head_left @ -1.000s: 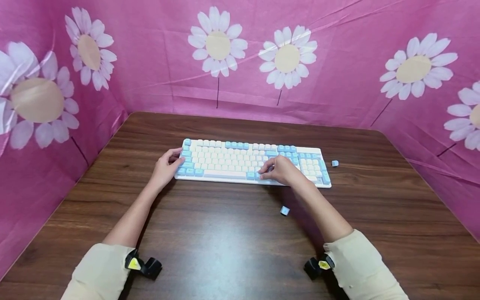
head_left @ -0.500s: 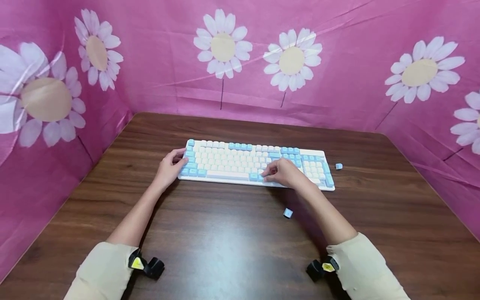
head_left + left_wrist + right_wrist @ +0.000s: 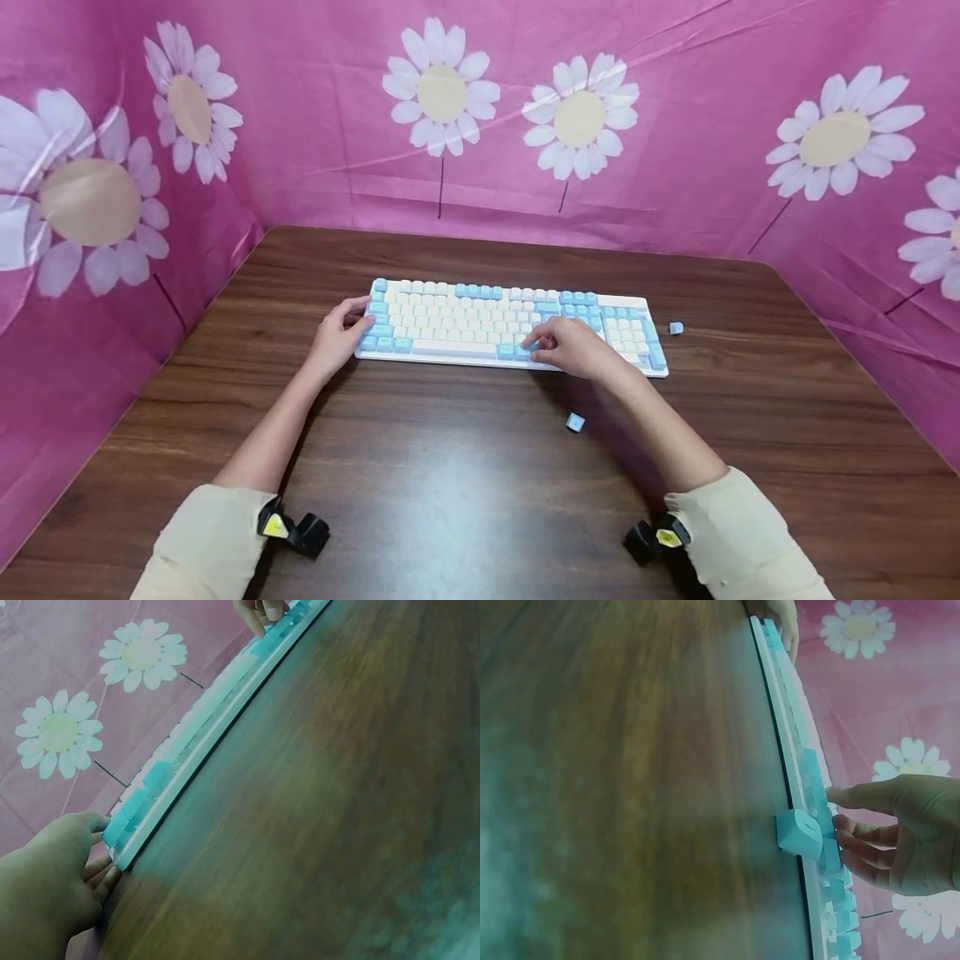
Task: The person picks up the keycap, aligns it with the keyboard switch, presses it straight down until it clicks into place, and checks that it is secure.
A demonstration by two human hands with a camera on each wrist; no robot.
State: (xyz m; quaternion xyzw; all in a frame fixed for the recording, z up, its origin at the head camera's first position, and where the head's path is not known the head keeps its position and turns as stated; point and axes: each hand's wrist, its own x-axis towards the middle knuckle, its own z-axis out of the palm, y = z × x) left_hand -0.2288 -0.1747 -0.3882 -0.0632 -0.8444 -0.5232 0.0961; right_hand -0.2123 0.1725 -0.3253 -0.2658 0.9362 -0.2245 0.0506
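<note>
A white keyboard (image 3: 465, 321) with white and light-blue keycaps lies across the table. My left hand (image 3: 337, 337) grips its left end; in the left wrist view the thumb is at the top and the fingers are curled at the lower corner. Over the blue keys just right of the space bar is my right hand (image 3: 573, 346), its thumb and bent fingers slightly apart. In the right wrist view, its fingertips (image 3: 838, 796) are right at the keys, with nothing visible between them. A loose blue keycap (image 3: 575, 422) lies in front of the keyboard.
Another loose blue keycap (image 3: 677, 328) lies beyond the keyboard's right end. The dark wood table (image 3: 420, 467) has a pink daisy-print cloth (image 3: 315, 125) hanging along its back and sides. Black wrist cameras are strapped over both sleeves.
My right hand has shifted slightly rightward on the keyboard, and its thumb and forefinger have parted a little. My left hand keeps its hold on the left end.
</note>
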